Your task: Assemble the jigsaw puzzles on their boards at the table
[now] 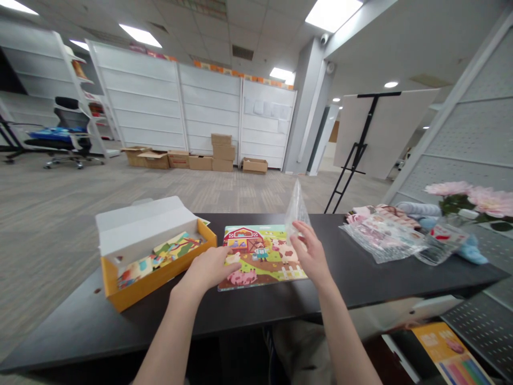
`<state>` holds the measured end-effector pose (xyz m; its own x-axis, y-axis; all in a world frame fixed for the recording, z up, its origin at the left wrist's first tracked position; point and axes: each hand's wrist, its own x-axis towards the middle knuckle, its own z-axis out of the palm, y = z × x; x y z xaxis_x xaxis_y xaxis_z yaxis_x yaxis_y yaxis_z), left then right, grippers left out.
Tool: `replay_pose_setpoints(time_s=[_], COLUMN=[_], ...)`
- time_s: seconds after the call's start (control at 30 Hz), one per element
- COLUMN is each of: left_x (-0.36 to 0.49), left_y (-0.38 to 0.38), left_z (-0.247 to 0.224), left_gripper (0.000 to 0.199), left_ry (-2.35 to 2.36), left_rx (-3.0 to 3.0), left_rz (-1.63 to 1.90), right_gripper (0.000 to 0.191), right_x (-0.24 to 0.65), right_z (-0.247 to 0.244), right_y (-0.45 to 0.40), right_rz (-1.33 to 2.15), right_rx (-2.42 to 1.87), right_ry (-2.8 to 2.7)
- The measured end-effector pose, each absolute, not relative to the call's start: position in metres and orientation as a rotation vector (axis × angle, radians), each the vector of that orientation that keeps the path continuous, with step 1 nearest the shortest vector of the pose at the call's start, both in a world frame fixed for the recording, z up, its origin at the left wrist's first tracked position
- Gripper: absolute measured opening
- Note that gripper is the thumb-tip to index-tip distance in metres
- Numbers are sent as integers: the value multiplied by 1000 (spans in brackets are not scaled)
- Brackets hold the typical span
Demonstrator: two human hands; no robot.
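Observation:
A farm picture board (260,262), showing a barn, a farmer, a cow and a pig, lies flat on the dark table (344,283) in front of me. My left hand (211,268) is at the board's left side, its fingers stretched over that edge and the thumb apart. At the right side, my right hand (309,250) has its fingers closed on a clear plastic bag (297,206), which stands up in a crumpled point above the board's far right corner. The bag's lower part is partly hidden by the hand.
An open yellow box (160,282) with a white lid and illustrated pieces inside stands at the left. Clear-wrapped items (385,235), a plastic bottle (443,243) and pink flowers (491,200) sit at the right. Below the table's right front edge is a yellow box (444,342).

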<state>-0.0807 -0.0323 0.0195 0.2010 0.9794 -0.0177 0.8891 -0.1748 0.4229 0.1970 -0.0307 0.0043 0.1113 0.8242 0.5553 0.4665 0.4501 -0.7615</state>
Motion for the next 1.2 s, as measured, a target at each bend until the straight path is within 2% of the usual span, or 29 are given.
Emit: replay_pose_setpoints(time_s=[0.23, 0.43, 0.6, 0.7, 0.83, 1.07, 1.2], left_x=[-68, -86, -124, -141, -147, -140, -138], left_y=[-26, -19, -28, -37, -42, -45, -49], left_z=[19, 13, 30, 38, 39, 43, 45], left_gripper=[47, 34, 51, 65, 60, 61, 61], left_ry=[1191, 1332, 1402, 1403, 1409, 1336, 1200], left_rx=[1683, 1553, 1328, 1207, 1168, 1111, 1185], left_rz=[1085, 1328, 1586, 1545, 1524, 1572, 1426], right_gripper=[34, 20, 9, 23, 45, 40, 35], right_x=[114, 82, 100, 112, 113, 107, 113], right_z=[5, 2, -5, -15, -24, -25, -26], right_y=[-47, -57, -48, -42, -40, -41, -37], right_rz=[698, 679, 566, 516, 491, 434, 410], right_rx=[-898, -792, -879, -1020, -1130, -1150, -1203], right_ry=[-1781, -1952, -2135, -2274, -2397, -2406, -2378])
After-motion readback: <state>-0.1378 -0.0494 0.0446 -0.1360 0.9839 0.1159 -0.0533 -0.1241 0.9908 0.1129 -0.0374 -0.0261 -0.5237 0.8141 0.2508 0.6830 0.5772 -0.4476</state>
